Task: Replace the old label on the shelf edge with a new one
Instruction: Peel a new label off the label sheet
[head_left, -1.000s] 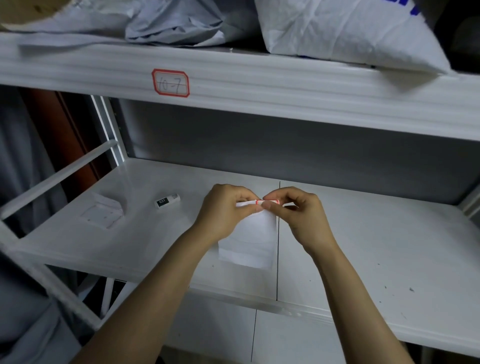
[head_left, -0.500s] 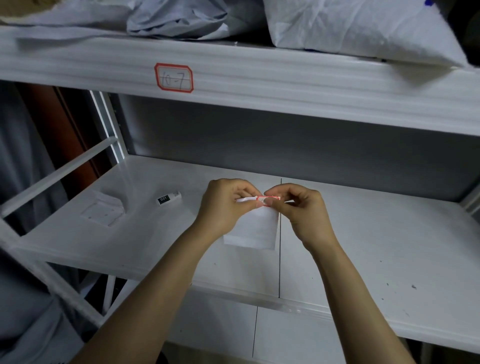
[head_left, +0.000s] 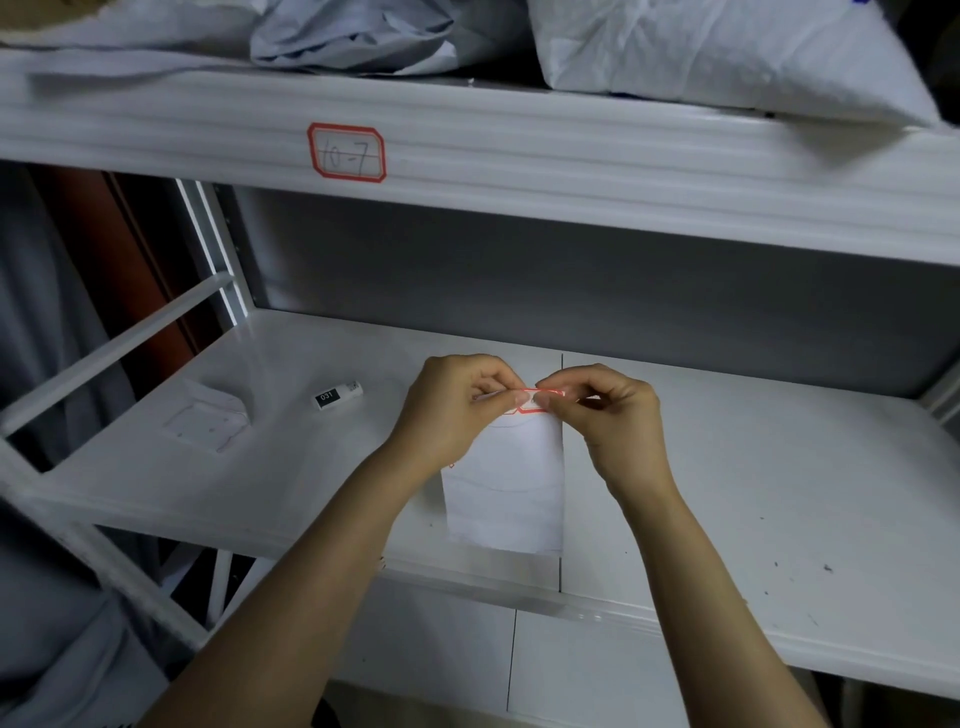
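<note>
Both hands meet in the middle of the frame, above the lower shelf (head_left: 727, 467). The left hand (head_left: 457, 410) has its grip pinched on the top edge of a white backing sheet (head_left: 506, 483), thumb and forefinger pressed together with the other fingers curled in. The sheet hangs down from that pinch towards the shelf's front edge. The right hand (head_left: 613, 421) pinches a red-bordered new label (head_left: 540, 404) at the sheet's top right corner, its fingertips just beside those of the left hand. The fingers cover much of the label, so it may be partly lifted from the sheet, but how far it has come free cannot be told.

The old label (head_left: 346, 153), also red-bordered and with "10-7" written on it by hand, is stuck flat on the upper shelf edge (head_left: 571, 156), in the upper left of the frame and well apart from the hands.

On the lower shelf, left of the hands, lies a small white tube (head_left: 337, 396) with a black band marked "031". Further left lies a crumpled white paper (head_left: 208, 418). Pale bags (head_left: 727, 52) rest on the top shelf along the upper edge of the frame.
</note>
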